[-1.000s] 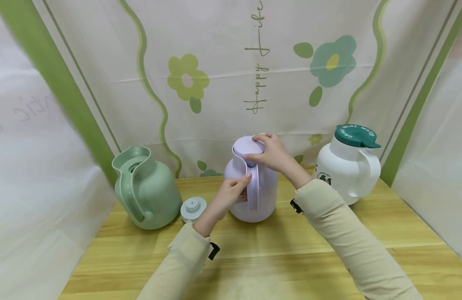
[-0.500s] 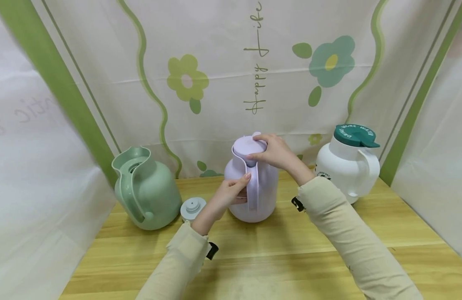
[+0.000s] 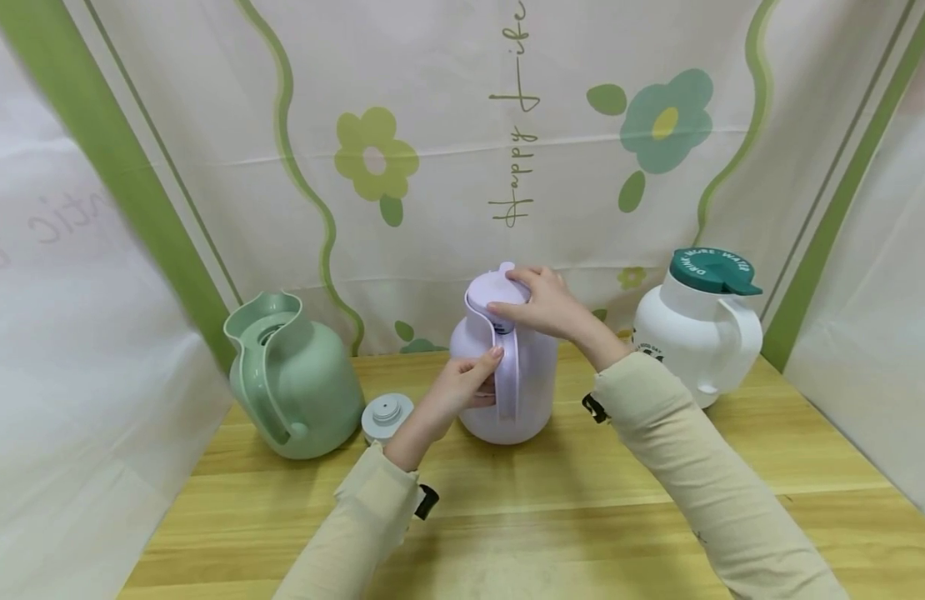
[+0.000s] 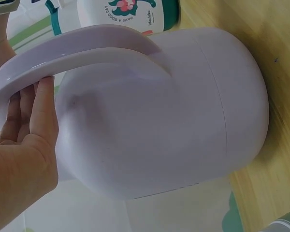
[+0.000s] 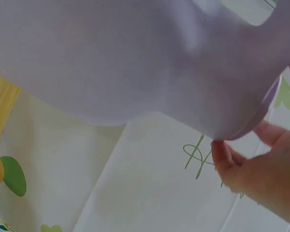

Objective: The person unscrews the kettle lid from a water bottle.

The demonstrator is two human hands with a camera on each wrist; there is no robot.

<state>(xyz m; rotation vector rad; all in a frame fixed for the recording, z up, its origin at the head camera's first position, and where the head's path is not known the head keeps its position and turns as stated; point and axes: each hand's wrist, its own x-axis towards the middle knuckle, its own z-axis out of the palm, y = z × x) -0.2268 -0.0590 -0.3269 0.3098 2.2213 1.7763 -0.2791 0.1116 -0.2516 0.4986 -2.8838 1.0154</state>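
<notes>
A lilac vacuum jug [image 3: 536,392] stands upright at the middle of the wooden table, handle toward me. My left hand [image 3: 458,387] grips its handle [image 3: 510,387]; in the left wrist view the fingers [image 4: 41,113] reach under the curved handle. On top, the round lilac lid [image 3: 492,289] sits in the jug's mouth, its small tab at the far side. My right hand [image 3: 551,307] pinches the lid between thumb and fingers. From the right wrist camera, the jug's body covers most of the lid, and fingertips [image 5: 221,150] show at the rim.
To the left stands a green jug [image 3: 316,392] with its top uncovered. A pale grey-green stopper [image 3: 386,415] lies beside it on the table [image 3: 507,533]. A white jug [image 3: 683,342] with a dark green lid [image 3: 710,269] is at the right. A printed curtain [image 3: 447,83] hangs behind.
The lilac lid has turned a little, its tab shifting left along the far rim. My right fingers moved slightly with it. The left hand and the jug have stayed put.
</notes>
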